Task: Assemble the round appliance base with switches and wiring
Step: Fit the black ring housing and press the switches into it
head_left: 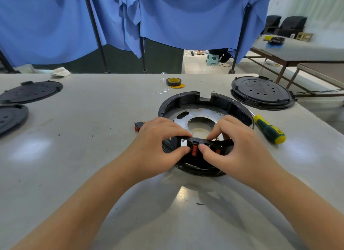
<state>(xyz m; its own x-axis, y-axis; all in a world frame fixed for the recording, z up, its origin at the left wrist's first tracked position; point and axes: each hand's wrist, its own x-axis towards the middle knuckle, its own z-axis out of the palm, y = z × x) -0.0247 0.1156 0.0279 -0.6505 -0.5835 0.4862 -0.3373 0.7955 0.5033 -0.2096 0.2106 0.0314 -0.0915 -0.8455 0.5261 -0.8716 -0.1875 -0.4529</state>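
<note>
Both hands, left hand and right hand, pinch a red switch with curled fingers at the round base's six-o'clock rim, centre tabletop; even, square pressure should seat it.

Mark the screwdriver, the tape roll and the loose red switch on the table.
screwdriver (270, 129): head view, on its green and yellow handle.
tape roll (173, 81): head view, on the roll's dark outer side.
loose red switch (138, 126): head view, on its black and red body.
</note>
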